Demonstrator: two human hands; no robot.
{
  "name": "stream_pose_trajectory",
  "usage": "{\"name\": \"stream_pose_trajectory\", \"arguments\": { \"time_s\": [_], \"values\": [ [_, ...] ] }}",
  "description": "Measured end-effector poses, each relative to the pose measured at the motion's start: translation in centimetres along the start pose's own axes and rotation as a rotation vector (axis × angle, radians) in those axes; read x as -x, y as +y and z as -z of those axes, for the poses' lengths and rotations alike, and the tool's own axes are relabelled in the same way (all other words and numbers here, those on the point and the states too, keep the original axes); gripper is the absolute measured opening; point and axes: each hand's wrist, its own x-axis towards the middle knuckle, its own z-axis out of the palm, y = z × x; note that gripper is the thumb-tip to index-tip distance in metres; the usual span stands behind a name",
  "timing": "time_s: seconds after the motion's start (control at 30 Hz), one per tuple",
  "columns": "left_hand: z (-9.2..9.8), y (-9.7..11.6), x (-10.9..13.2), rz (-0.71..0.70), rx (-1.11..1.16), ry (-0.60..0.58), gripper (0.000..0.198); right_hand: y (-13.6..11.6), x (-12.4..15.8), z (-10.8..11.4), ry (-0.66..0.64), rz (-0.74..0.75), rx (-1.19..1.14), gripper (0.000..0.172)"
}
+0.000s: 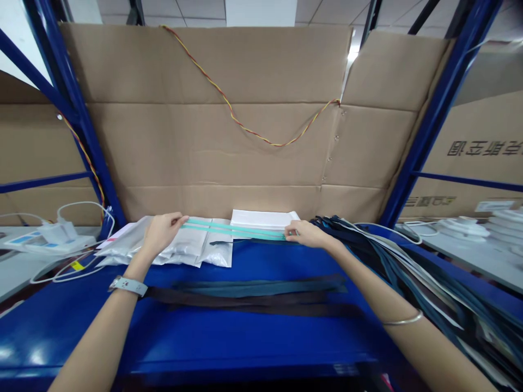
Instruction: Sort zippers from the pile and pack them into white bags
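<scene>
Between my two hands, near the back of the blue shelf, long narrow turquoise strips (235,228) are stretched from side to side; they look like fabric tape or zippers. My left hand (165,231) pinches their left end, above clear plastic packets. At the right end, my right hand (304,233) has its fingers closed on the strips, beside a white paper stack (263,219). Nearer to me lie a dark teal strip bundle (261,287) and dark brown strips (253,300), both laid out sideways.
Plastic packets (180,247) lie at the back left. A heap of dark and white strips (392,261) covers the right side. Cardboard (212,147) stands behind, between blue posts. White cables with a power strip (49,239) are at the left; white spools (461,228) at the right.
</scene>
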Motion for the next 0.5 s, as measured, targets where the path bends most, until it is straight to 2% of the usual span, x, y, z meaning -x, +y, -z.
{"name": "stream_pose_trajectory", "arguments": {
  "time_s": [0.13, 0.3, 0.5],
  "values": [
    [0.1, -0.3, 0.2, -0.023, 0.035, -0.04, 0.036, 2.7, 1.2, 0.1, -0.058, -0.113, 0.088, 0.018],
    [1.0, -0.3, 0.1, 0.08, 0.041, 0.027, 0.037, 5.1, 2.5, 1.3, 0.0, -0.285, 0.245, 0.02],
    [1.6, -0.6, -0.3, 0.101, -0.004, 0.019, 0.038, 6.3, 3.8, 3.4, 0.058, -0.27, 0.15, 0.017]
  ]
}}
